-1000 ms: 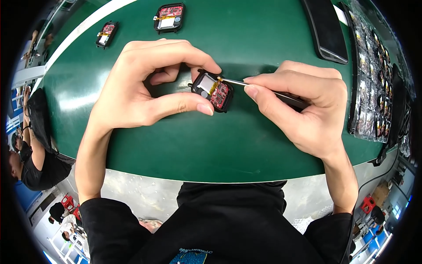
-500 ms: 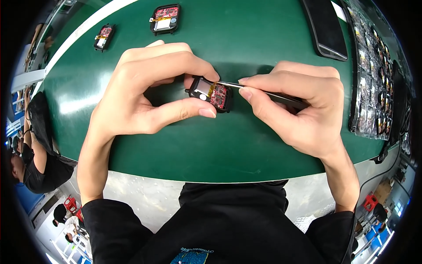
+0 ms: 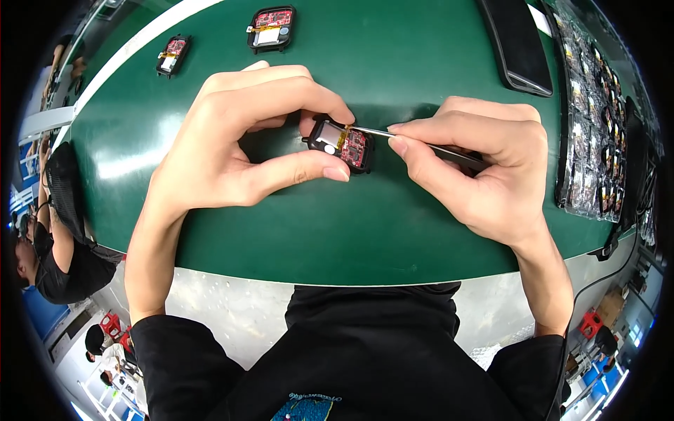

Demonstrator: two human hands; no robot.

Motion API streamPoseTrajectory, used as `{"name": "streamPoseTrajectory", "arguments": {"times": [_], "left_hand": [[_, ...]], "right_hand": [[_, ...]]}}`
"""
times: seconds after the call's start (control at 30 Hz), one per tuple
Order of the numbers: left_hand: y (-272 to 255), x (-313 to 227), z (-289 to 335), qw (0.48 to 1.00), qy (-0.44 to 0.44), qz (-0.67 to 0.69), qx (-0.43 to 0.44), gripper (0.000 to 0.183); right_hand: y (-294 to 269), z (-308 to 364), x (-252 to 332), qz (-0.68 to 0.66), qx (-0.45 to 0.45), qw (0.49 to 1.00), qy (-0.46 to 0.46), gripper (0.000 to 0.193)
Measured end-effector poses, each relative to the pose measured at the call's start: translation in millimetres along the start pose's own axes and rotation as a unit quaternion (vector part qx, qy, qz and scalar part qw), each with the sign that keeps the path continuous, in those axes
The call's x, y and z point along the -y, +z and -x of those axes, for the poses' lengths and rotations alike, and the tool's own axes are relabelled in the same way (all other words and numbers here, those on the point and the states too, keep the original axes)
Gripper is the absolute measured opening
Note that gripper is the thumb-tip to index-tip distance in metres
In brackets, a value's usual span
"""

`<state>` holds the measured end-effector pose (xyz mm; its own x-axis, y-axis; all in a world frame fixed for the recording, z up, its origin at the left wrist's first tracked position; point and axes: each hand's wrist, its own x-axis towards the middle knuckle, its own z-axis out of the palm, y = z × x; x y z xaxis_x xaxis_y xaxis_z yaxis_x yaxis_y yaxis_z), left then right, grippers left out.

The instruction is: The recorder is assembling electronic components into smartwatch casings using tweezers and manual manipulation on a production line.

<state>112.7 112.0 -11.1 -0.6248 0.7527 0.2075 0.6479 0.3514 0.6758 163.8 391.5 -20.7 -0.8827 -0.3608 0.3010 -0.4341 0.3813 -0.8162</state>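
Between the thumb and fingers of my left hand [image 3: 235,140] is a small black smartwatch case [image 3: 342,144], its inside facing up. A red circuit board, a silvery block, a yellow ribbon strip and a white round dot show in it. My right hand [image 3: 477,165] grips dark tweezers [image 3: 442,150] with a bright metal end. Their tips meet the case's upper edge at the yellow strip, close to my left forefinger; whether they pinch it is too small to tell.
Two similar opened watch cases, one [image 3: 272,29] at the far middle and one [image 3: 173,55] at the far left, lie on the green table [image 3: 337,242]. A black phone-like slab [image 3: 516,45] and a tray of plastic-wrapped parts [image 3: 593,119] lie right. Another person [image 3: 67,259] sits left.
The view has shifted slightly, and things on the table appear a little displaced. Both hands keep their hold on the watch case and the tweezers, with the tips still at its upper edge.
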Motion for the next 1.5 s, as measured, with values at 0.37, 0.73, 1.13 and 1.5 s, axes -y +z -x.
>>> {"name": "streamPoseTrajectory", "arguments": {"times": [0.37, 0.73, 1.13, 1.5], "left_hand": [[4.0, -2.2, 3.8, 0.999, -0.031, 0.026, -0.011, 0.051], [3.5, -3.0, 2.3, 0.999, 0.006, 0.031, -0.011, 0.067], [-15.8, -11.3, -0.1, 0.997, -0.037, 0.054, -0.027, 0.055], [-7.5, 0.2, -7.8, 0.949, -0.111, -0.222, -0.194, 0.051]], "right_hand": [[-13.8, -2.1, 11.0, -0.148, -0.038, 0.972, 0.179, 0.016], [7.2, 0.5, 21.2, 0.060, 0.023, 0.998, 0.017, 0.043], [-0.4, 13.3, 23.0, 0.159, -0.031, 0.985, -0.057, 0.038], [-164.0, 0.9, -9.5, 0.396, -0.284, 0.866, 0.114, 0.045]]}}
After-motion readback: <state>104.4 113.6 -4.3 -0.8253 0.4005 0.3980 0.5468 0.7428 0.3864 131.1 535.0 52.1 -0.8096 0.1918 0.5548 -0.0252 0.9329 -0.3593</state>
